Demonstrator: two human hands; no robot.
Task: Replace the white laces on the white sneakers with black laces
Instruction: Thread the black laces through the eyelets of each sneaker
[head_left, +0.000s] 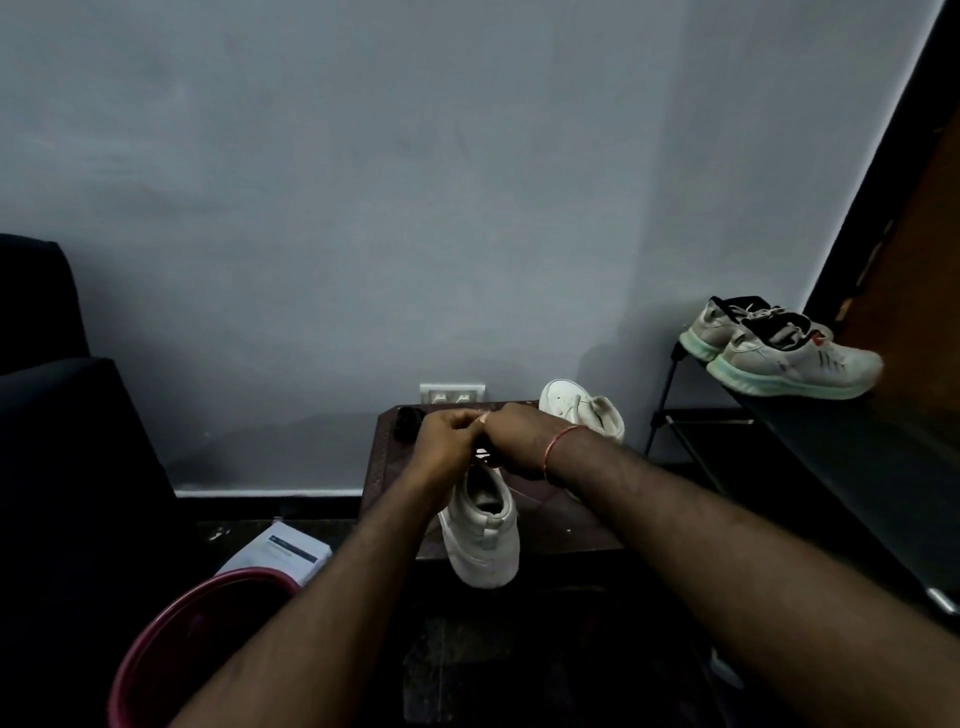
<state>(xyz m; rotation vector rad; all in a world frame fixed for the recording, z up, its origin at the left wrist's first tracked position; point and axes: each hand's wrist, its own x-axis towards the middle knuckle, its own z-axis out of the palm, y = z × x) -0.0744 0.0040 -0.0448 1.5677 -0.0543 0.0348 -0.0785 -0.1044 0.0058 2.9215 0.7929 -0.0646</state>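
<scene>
A white sneaker lies on the small brown table, heel toward me, its front hidden under my hands. My left hand and my right hand meet over its lacing area, fingers curled as if pinching a lace between them. A bit of black lace shows under the hands. The second white sneaker stands at the table's far right. A dark bundle, perhaps black laces, lies at the far left corner.
A red basin and a paper booklet sit on the floor at left. A dark chair stands at far left. A black rack at right carries two grey running shoes. A wall socket is behind the table.
</scene>
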